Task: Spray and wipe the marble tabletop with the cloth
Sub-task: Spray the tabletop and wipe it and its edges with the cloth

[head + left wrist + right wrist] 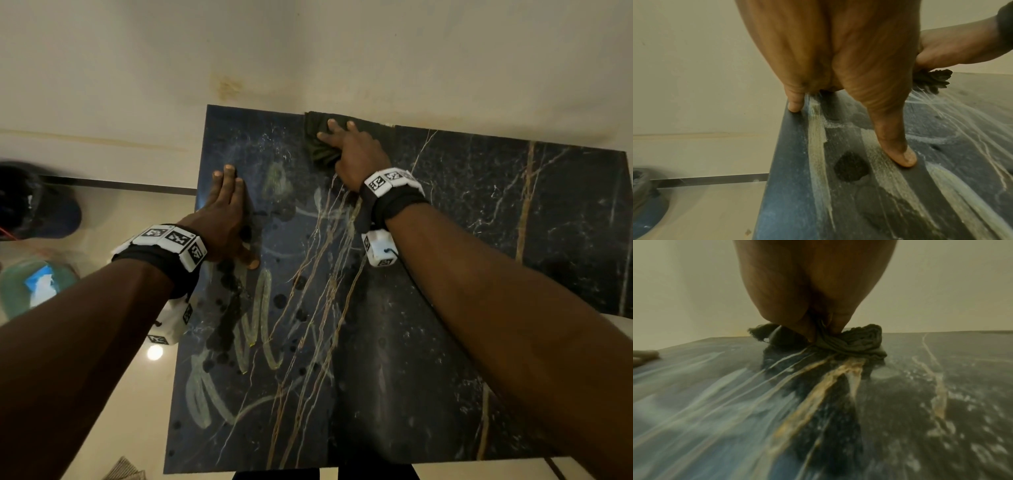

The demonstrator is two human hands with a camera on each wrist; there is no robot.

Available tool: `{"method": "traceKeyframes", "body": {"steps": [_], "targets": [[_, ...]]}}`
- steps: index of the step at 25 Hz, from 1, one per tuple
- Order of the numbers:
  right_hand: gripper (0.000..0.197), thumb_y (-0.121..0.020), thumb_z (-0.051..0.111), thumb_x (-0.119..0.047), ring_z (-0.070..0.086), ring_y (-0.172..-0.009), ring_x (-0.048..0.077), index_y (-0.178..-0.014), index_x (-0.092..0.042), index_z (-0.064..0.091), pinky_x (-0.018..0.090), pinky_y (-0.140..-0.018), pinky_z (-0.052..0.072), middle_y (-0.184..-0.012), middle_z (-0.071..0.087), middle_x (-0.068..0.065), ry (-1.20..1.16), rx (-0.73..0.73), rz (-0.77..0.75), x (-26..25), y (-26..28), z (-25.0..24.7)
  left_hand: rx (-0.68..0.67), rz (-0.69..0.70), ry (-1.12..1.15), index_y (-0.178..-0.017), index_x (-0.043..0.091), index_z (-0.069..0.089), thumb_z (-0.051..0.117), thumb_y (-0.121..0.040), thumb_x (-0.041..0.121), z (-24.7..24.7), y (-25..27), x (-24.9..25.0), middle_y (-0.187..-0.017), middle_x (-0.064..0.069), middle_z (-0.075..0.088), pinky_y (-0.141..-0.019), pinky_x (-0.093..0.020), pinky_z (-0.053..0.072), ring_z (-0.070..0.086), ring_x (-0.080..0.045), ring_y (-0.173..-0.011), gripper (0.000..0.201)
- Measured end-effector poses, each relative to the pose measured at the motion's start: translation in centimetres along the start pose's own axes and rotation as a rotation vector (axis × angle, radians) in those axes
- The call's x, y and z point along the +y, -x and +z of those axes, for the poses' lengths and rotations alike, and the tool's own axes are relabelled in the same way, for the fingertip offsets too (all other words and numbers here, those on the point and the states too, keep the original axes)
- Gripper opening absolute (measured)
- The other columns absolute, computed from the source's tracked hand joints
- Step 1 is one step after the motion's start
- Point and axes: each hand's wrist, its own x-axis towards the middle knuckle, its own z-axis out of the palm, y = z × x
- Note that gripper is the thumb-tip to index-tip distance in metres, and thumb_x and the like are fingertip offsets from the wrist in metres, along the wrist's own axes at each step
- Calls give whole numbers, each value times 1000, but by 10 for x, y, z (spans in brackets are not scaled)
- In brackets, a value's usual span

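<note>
The dark marble tabletop (445, 342) has gold veins, pale greenish scribbles (260, 308) and dark wet spots (280, 300). A dark green cloth (317, 147) lies bunched at the table's far edge against the wall. My right hand (337, 132) presses on it. In the right wrist view the cloth (859, 340) is gathered between the thumb and fingers of that hand (818, 324). My left hand (233, 212) lies flat on the marble near the left edge with straight fingers and holds nothing. Its thumb (906, 159) rests on a pale streak.
A beige wall (308, 51) runs along the table's far edge. On the floor to the left are a blurred teal object with a blue and white label (34, 284) and a dark round object (34, 202). A woven item (126, 471) shows at the bottom left.
</note>
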Motion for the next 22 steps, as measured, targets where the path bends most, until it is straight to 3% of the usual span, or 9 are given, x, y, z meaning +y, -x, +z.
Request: {"method": "traceKeyframes", "body": {"steps": [8,17,22], "targets": [[69,-91,50,1,15,-151,34,-152,-29,38,55,-119,23,-166,18,0,-51,37,72,18,11,1,14,-6,18,-158,2,-21,91,-57,60,-1,0,0,-162,-16,-37,-123,-51,-5,-32,-35,-149,162],[71,-90,49,1,13,-152,32,-153,-30,37,59,-111,30,-166,13,-3,-102,-32,73,17,114,36,18,-16,21,-159,4,-20,90,-55,63,-2,1,1,-163,-15,-36,-125,-55,-2,-31,-36,-150,162],[75,-88,51,3,4,-154,23,-152,-33,38,58,-106,38,-166,12,-9,-145,-29,73,5,169,66,20,-13,2,-159,4,-20,90,-55,65,-1,-2,-1,-163,-14,-36,-125,-56,-1,-30,-36,-150,163]]}}
